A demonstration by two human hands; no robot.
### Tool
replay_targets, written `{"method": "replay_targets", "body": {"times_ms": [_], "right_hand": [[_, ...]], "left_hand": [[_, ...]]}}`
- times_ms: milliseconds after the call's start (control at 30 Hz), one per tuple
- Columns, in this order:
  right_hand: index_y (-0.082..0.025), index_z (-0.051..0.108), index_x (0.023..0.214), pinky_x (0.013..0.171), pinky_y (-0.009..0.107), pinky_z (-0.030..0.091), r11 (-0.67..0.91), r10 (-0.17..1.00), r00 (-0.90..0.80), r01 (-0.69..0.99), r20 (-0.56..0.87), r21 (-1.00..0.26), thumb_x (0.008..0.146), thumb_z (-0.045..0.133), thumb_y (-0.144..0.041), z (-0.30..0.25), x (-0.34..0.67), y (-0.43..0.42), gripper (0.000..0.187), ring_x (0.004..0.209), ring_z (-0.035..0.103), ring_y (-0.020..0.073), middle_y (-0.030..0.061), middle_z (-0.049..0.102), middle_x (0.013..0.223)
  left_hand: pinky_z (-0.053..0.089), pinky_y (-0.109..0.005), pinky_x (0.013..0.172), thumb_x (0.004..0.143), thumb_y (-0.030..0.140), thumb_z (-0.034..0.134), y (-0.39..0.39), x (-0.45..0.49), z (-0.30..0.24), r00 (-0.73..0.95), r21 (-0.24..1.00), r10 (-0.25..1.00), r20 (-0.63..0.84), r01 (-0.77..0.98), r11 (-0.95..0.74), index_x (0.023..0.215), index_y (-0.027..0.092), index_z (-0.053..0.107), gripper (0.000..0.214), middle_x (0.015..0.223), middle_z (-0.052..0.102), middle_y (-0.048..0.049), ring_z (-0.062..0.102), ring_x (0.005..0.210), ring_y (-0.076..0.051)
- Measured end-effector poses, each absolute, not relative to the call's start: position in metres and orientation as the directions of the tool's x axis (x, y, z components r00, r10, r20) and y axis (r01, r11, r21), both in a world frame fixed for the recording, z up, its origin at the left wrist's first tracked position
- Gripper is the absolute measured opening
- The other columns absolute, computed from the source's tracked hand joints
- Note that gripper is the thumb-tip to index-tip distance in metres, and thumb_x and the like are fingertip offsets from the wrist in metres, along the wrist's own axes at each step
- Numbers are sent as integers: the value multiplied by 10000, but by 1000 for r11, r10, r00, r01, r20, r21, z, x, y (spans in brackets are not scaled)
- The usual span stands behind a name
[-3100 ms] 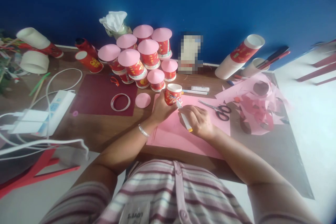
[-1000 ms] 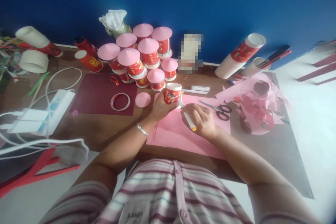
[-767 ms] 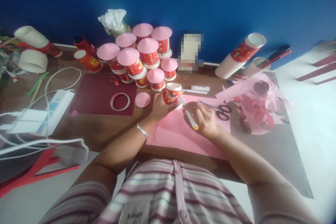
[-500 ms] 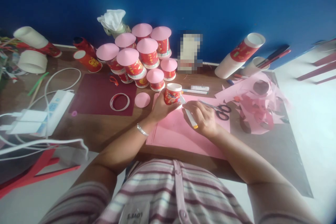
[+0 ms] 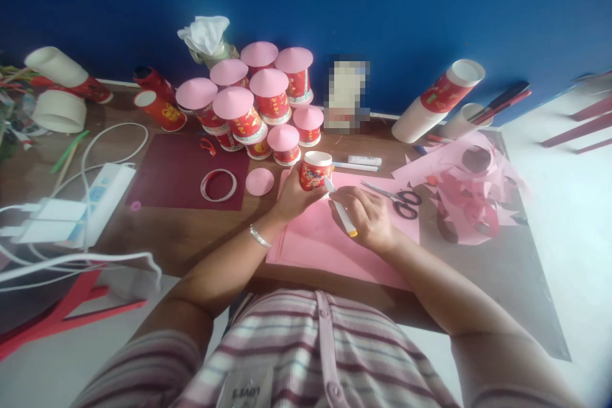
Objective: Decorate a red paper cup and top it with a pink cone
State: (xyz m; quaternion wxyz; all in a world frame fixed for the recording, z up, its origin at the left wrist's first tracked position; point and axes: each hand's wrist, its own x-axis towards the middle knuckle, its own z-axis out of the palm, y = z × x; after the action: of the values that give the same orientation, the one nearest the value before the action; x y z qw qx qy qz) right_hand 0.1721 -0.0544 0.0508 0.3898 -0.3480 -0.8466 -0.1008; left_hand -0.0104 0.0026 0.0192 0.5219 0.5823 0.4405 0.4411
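My left hand is wrapped round a small red paper cup that stands upside down on a pink paper sheet. My right hand grips a white pen with an orange end; its tip rests against the cup's lower right edge. A cut pink paper circle lies just left of the cup. Black-handled scissors lie on the sheet to the right of my right hand.
Several red cups topped with pink discs stand in a cluster behind. A tape ring lies on a dark red mat. A power strip with white cables lies left. Pink paper scraps and rolled tubes are right.
My right hand with the pen has shifted slightly round the right side of the cup's base and back. My left hand has kept the cup in place.
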Motion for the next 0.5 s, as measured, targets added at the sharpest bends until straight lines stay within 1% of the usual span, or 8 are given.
{"method": "replay_targets", "body": {"times_ms": [67,167,333,500], "right_hand": [[-131,563,1144,618,280,562,745,509,-459,659,729,-104,926,595,-60,51,171,-55,232,767,685,185,100,724,909],[-120,562,1152,624,283,563,757,511,-465,642,723,-123,937,589,-73,51,169,-56,222,765,690,185,108,721,915],[-144,557,1190,638,291,570,765,527,-479,627,702,-146,963,536,-88,51,169,-58,234,771,696,184,94,721,920],[-124,565,1194,643,301,572,774,529,-491,614,692,-156,948,538,-80,51,169,-58,252,780,701,201,111,722,921]], "left_hand": [[542,-292,704,659,384,880,3,-10,19,221,996,974,54,54,-68,964,177,592,468,867,685,-28,639,780,-179],[532,-284,694,655,361,879,3,-10,19,216,994,974,61,80,-80,959,174,593,458,862,671,-23,626,769,-172],[536,-293,715,638,380,901,3,-12,17,215,984,973,86,137,-117,955,174,606,479,865,677,-25,632,793,-183],[539,-298,716,637,381,910,3,-12,17,213,985,973,89,130,-118,975,182,613,492,887,698,-30,649,804,-192]]}}
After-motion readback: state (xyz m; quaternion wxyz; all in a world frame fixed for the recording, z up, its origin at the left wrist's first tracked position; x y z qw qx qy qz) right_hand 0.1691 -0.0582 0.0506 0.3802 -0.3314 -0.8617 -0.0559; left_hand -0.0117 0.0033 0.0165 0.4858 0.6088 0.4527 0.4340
